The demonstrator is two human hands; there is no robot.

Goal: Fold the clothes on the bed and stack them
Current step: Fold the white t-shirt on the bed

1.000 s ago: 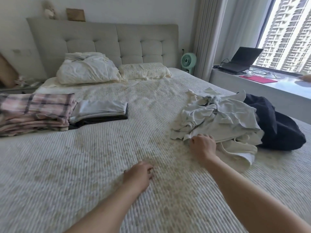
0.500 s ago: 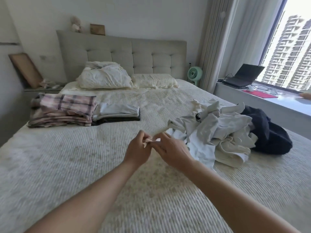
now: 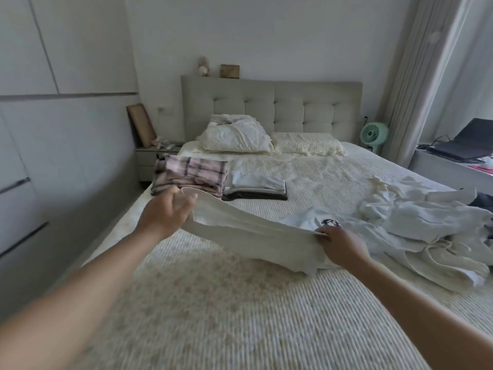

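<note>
No readable text; dark print on white garment [image 3: 329, 223] illegible.

A home bedroom here: a wide bed [image 3: 266, 303] with tufted headboard [image 3: 272, 108], pillows [image 3: 234, 137] at its head edge, nightstand [image 3: 154, 161] beside it, curtains [image 3: 408, 76], wardrobe doors [image 3: 53, 129].

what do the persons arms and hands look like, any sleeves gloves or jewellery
Both forearms are bare as far as the frame shows, with no sleeve edge in view. The left hand and the right hand wear no gloves, and no watch or bracelet shows at either wrist. No rings are visible, though the left hand's fingers are motion-blurred, so small details there cannot be told.
</note>
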